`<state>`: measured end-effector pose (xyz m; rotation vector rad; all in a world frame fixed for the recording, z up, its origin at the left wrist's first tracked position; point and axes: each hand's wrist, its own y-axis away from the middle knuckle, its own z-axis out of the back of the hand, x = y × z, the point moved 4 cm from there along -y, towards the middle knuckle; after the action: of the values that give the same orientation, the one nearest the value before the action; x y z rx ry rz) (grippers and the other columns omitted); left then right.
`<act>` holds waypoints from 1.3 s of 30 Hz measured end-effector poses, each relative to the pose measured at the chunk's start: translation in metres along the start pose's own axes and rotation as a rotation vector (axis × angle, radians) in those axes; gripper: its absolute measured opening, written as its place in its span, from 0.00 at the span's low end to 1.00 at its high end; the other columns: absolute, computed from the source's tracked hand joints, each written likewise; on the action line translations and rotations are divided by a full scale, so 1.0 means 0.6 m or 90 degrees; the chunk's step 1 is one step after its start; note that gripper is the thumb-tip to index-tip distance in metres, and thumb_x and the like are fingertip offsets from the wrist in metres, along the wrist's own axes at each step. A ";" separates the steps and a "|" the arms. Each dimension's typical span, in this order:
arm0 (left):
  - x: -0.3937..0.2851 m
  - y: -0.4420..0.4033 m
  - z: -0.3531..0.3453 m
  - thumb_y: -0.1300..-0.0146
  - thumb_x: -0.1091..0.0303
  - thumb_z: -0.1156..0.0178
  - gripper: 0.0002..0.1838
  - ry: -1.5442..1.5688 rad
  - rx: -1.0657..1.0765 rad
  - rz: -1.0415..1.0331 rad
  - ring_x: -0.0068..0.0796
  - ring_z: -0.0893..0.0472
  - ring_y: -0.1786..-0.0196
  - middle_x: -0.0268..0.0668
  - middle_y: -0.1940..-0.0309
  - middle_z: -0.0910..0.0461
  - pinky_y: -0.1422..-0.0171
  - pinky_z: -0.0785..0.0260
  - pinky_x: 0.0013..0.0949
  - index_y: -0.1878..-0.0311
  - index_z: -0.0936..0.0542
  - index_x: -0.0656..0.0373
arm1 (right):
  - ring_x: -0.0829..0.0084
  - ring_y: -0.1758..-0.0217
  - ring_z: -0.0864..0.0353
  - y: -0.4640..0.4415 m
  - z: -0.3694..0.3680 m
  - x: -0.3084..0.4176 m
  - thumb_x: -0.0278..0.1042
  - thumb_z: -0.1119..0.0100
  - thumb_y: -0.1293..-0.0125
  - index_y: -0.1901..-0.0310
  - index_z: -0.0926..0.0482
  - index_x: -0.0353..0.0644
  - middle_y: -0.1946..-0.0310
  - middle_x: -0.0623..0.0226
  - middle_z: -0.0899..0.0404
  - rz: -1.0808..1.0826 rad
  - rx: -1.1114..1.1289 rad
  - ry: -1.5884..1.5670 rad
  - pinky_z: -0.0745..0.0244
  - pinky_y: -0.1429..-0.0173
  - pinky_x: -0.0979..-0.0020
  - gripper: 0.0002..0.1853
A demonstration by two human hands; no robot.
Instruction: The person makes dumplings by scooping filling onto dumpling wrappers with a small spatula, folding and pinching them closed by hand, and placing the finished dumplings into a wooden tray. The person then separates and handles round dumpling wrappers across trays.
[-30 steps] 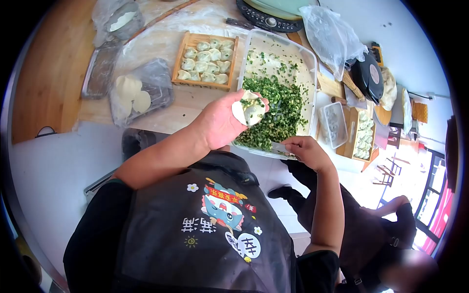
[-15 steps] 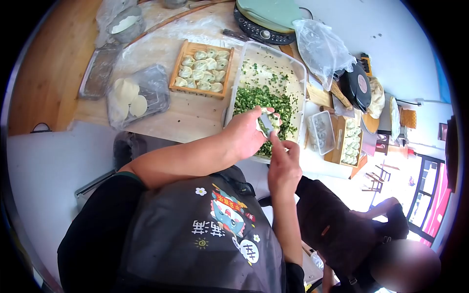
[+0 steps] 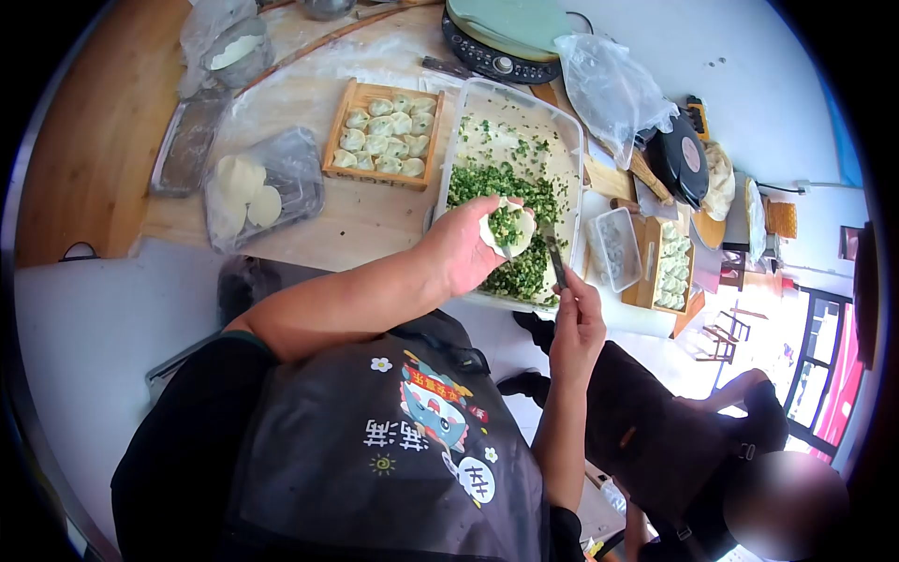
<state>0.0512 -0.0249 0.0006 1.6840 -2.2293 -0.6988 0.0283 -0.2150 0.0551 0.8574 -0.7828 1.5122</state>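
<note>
A round dumpling wrapper (image 3: pixel 520 242) with chopped green filling on it lies in my left hand (image 3: pixel 461 251), whose fingers curl under it. My right hand (image 3: pixel 578 325) grips a narrow flat spatula (image 3: pixel 556 258), its blade pointing into the tub just right of the wrapper. Below both hands is a clear plastic tub (image 3: pixel 568 140) of chopped green filling (image 3: pixel 501 183). Left of the tub, a wooden tray (image 3: pixel 334 140) holds rows of folded dumplings (image 3: pixel 377 144). Pale dough wrappers (image 3: pixel 265 205) lie in a plastic-covered tray farther left.
A small clear container (image 3: pixel 613 248) and another wooden box of dumplings (image 3: pixel 672 272) stand right of the tub. A green-lidded electric griddle (image 3: pixel 510 28) and a plastic bag (image 3: pixel 613 89) are behind it. A co-worker in dark clothes (image 3: pixel 646 421) is at lower right.
My right hand has drawn the spatula away from the wrapper, to the right and down. The wrapper now lies more open, with its filling in view.
</note>
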 end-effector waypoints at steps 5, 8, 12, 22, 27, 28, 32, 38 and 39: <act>-0.006 -0.001 0.001 0.22 0.63 0.57 0.18 0.032 0.014 0.016 0.44 0.22 0.37 0.50 0.42 0.22 0.29 0.32 0.48 0.41 0.26 0.63 | 0.80 0.61 0.27 0.017 -0.005 0.004 0.26 0.46 0.26 0.41 0.18 0.41 0.62 0.72 0.22 -0.193 0.134 -0.184 0.30 0.55 0.75 0.15; -0.009 -0.006 0.009 0.22 0.63 0.58 0.18 -0.009 0.025 0.029 0.45 0.22 0.38 0.50 0.41 0.22 0.30 0.31 0.48 0.42 0.26 0.64 | 0.75 0.64 0.25 0.012 -0.001 0.024 0.24 0.45 0.29 0.44 0.17 0.41 0.64 0.68 0.22 0.003 0.169 0.005 0.30 0.57 0.74 0.15; -0.008 0.007 0.013 0.23 0.62 0.55 0.19 -0.135 0.009 0.098 0.45 0.21 0.37 0.49 0.41 0.22 0.31 0.29 0.45 0.41 0.26 0.64 | 0.72 0.65 0.24 -0.001 0.016 0.056 0.21 0.44 0.31 0.47 0.15 0.40 0.65 0.64 0.22 0.061 0.190 0.110 0.29 0.56 0.73 0.15; -0.012 0.014 0.035 0.23 0.63 0.56 0.20 -0.149 0.071 0.209 0.47 0.20 0.39 0.52 0.42 0.21 0.33 0.27 0.46 0.40 0.26 0.67 | 0.71 0.62 0.23 -0.010 0.044 0.062 0.18 0.44 0.34 0.49 0.14 0.40 0.66 0.64 0.22 0.071 0.334 0.085 0.29 0.55 0.72 0.15; -0.005 0.034 0.026 0.23 0.63 0.58 0.21 -0.268 0.111 0.250 0.45 0.20 0.38 0.50 0.42 0.21 0.31 0.29 0.46 0.39 0.26 0.69 | 0.70 0.62 0.23 -0.017 0.033 0.064 0.18 0.44 0.35 0.49 0.15 0.39 0.66 0.63 0.22 0.043 0.367 0.132 0.29 0.55 0.72 0.15; -0.003 0.035 0.025 0.23 0.63 0.58 0.21 -0.290 0.120 0.255 0.44 0.20 0.38 0.50 0.42 0.21 0.31 0.29 0.46 0.39 0.26 0.69 | 0.70 0.62 0.23 -0.020 0.032 0.064 0.18 0.44 0.35 0.49 0.15 0.39 0.66 0.63 0.22 0.040 0.370 0.139 0.29 0.55 0.72 0.15; 0.002 0.028 0.039 0.22 0.62 0.59 0.21 -0.256 0.116 0.243 0.43 0.20 0.39 0.47 0.42 0.20 0.31 0.29 0.47 0.39 0.27 0.68 | 0.71 0.64 0.23 -0.022 0.029 0.067 0.18 0.43 0.35 0.50 0.14 0.41 0.65 0.62 0.22 0.070 0.338 0.149 0.29 0.57 0.72 0.15; -0.007 0.011 0.053 0.22 0.61 0.59 0.21 -0.081 0.034 0.168 0.47 0.22 0.37 0.51 0.43 0.23 0.32 0.28 0.49 0.41 0.27 0.69 | 0.67 0.74 0.22 0.006 -0.008 0.074 0.18 0.41 0.42 0.46 0.16 0.54 0.60 0.68 0.22 0.339 0.127 0.348 0.26 0.70 0.67 0.24; -0.013 0.009 0.052 0.22 0.61 0.59 0.21 -0.055 0.038 0.132 0.48 0.22 0.38 0.51 0.43 0.23 0.32 0.28 0.49 0.41 0.27 0.69 | 0.67 0.73 0.20 0.015 -0.025 0.077 0.18 0.41 0.45 0.47 0.16 0.57 0.58 0.71 0.22 0.330 0.171 0.443 0.23 0.68 0.62 0.25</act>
<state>0.0340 -0.0096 -0.0225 1.4449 -2.4620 -0.6708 0.0149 -0.1798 0.0874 0.2581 -0.2850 2.2351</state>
